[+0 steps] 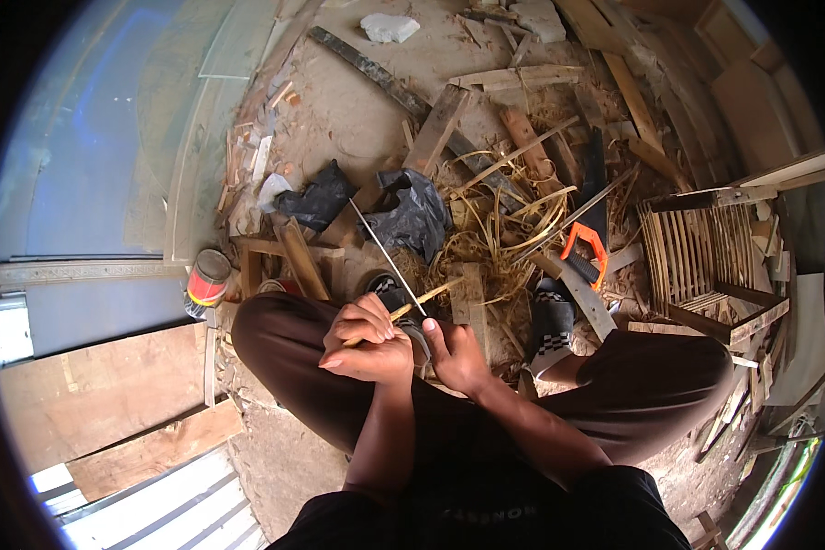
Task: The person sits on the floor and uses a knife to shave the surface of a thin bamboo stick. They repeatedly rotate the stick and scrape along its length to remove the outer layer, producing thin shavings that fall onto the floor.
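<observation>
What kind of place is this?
Probably a makeshift woodworking spot, judging by the orange-handled handsaw, the tangle of pale, curly strips on the ground, and the slatted wooden frame among scrap boards.

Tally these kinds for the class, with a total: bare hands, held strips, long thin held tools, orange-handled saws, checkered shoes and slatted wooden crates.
Hands: 2 (left hand, right hand)
Pale strip: 1
Long thin tool: 1
Orange-handled saw: 1
Checkered shoes: 2 (left shoe, right shoe)
Slatted wooden crate: 1
Total: 8
</observation>
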